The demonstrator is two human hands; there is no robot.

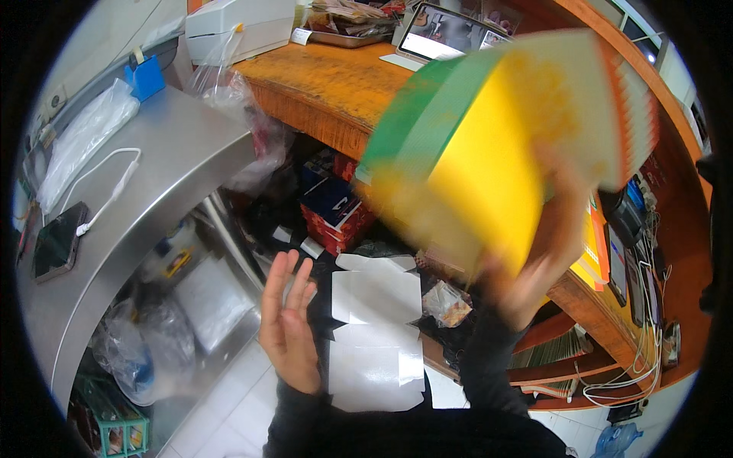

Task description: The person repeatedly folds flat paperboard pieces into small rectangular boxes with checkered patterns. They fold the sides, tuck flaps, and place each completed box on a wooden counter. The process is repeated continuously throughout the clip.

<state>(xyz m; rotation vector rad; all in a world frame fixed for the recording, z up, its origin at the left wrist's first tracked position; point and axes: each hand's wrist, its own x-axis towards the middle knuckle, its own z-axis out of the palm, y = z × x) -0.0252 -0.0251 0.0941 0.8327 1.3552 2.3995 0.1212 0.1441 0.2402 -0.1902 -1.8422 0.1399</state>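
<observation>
My right hand (550, 244) grips a large yellow, green and whitish cardboard sheet (481, 175), raised over the right part of the wooden desk. Motion smears both the sheet and the fingers, and the orange ridged edge at its far right is too blurred to make out. Below, a white unfolded box blank (376, 359) with creased flaps lies face up across my lap. My left hand (290, 328) is held up beside the blank's left edge, palm showing and fingers stretched, with nothing in it.
A wooden desk (321, 76) carries a tablet (450, 34) and a white machine (237, 27). On the metal counter (175, 137) at left lie a phone (61, 243) with a cable, plastic bags and a blue tape dispenser (145, 78). Red boxes (336, 217) stand underneath the desk.
</observation>
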